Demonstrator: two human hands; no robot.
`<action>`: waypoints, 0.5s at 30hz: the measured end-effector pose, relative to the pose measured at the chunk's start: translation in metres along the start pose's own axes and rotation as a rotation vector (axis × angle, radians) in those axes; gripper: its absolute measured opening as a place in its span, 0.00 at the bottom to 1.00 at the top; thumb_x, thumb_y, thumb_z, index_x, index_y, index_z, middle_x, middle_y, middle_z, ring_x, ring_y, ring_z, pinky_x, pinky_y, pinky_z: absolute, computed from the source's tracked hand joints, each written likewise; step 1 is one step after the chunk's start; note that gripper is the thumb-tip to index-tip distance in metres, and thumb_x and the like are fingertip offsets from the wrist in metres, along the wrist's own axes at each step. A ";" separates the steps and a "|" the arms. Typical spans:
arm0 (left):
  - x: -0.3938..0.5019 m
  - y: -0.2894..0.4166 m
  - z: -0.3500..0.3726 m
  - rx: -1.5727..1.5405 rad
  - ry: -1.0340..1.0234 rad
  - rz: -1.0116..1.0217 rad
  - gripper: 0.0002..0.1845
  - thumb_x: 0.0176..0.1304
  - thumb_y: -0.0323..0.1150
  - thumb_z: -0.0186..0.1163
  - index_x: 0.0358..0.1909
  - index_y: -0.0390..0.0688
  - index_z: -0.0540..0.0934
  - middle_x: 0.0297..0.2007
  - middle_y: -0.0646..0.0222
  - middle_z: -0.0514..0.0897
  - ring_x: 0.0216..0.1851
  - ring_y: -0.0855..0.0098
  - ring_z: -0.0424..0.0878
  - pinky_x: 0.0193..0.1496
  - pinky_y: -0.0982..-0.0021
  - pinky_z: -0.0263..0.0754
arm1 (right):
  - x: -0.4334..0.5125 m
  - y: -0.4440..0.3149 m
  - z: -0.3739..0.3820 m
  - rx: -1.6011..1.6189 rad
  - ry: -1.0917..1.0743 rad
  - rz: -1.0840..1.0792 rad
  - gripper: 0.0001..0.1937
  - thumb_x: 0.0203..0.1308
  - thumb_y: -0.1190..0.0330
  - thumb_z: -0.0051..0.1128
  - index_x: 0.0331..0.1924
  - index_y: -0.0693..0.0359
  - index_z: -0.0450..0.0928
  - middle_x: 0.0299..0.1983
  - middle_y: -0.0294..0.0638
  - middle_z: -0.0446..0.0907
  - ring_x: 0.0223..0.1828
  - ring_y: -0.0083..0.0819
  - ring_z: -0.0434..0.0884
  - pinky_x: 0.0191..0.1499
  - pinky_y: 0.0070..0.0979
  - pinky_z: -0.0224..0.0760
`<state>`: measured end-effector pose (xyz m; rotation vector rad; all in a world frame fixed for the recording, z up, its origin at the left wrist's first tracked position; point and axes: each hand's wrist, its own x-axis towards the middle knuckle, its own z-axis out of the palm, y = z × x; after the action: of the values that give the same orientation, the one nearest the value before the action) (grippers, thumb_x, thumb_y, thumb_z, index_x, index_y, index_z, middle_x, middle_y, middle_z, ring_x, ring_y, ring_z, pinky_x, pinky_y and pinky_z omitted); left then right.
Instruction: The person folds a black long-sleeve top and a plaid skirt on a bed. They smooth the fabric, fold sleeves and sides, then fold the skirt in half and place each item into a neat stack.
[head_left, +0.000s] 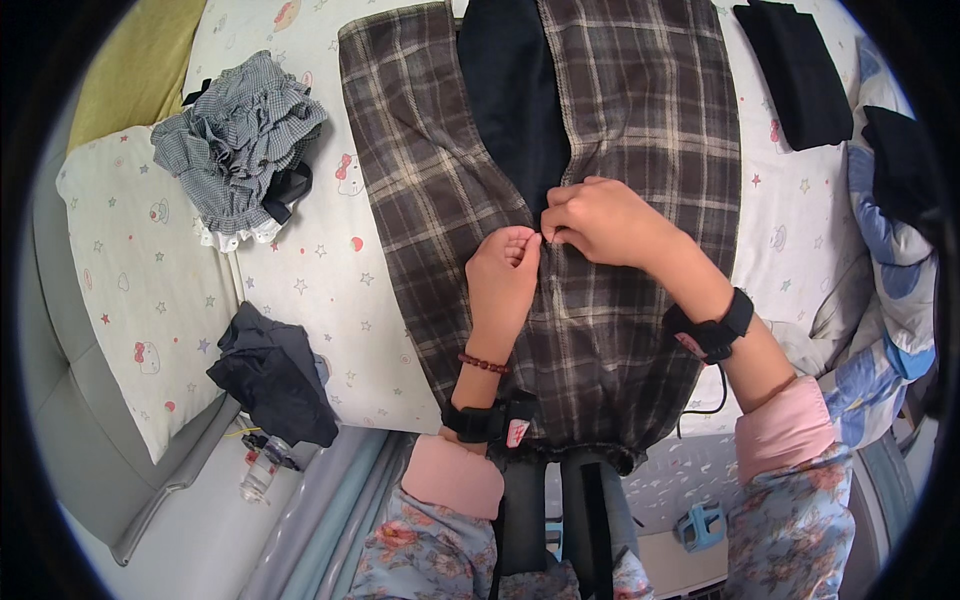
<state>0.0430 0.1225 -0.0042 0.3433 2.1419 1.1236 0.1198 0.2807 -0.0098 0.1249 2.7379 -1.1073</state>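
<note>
A brown plaid garment (645, 97) with pale check lines lies spread on the bed, its front parted over a dark lining (514, 90). Where the two front edges come together, my left hand (504, 274) pinches the left edge between thumb and fingers. My right hand (600, 221) grips the opposite edge just beside it, the fingertips of both hands almost touching. Whatever fastener may sit between the fingertips is hidden. The lower hem, dark and fuzzy, hangs at the bed's near side against my legs.
On the patterned bed sheet (300, 330) at left lie a ruffled gingham garment (244, 142) and a crumpled dark cloth (277, 375). A folded black garment (802, 75) lies at right, near a blue-and-white quilt (892, 255). A light blue plastic stool (701, 527) stands on the floor.
</note>
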 end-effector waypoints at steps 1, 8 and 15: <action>0.001 -0.002 0.001 0.045 -0.004 -0.032 0.07 0.60 0.29 0.65 0.33 0.35 0.81 0.29 0.64 0.84 0.27 0.76 0.81 0.33 0.76 0.77 | 0.002 0.000 0.003 -0.023 0.018 -0.006 0.02 0.53 0.71 0.62 0.29 0.57 0.79 0.32 0.36 0.76 0.34 0.37 0.80 0.42 0.33 0.72; -0.025 -0.013 0.001 0.302 0.036 0.046 0.13 0.55 0.35 0.68 0.36 0.40 0.77 0.31 0.67 0.79 0.31 0.70 0.76 0.38 0.68 0.75 | 0.002 0.000 0.013 -0.051 0.120 -0.004 0.01 0.52 0.71 0.61 0.26 0.57 0.81 0.34 0.40 0.76 0.34 0.38 0.82 0.40 0.34 0.76; -0.024 -0.012 0.015 0.433 0.111 0.160 0.17 0.50 0.33 0.70 0.39 0.40 0.76 0.33 0.65 0.77 0.35 0.65 0.77 0.40 0.65 0.75 | -0.001 -0.001 0.003 0.020 0.021 0.017 0.03 0.51 0.70 0.62 0.30 0.58 0.83 0.32 0.36 0.77 0.35 0.36 0.82 0.41 0.34 0.76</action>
<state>0.0716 0.1119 -0.0086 0.6717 2.4874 0.7659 0.1211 0.2779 -0.0109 0.1622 2.7395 -1.1350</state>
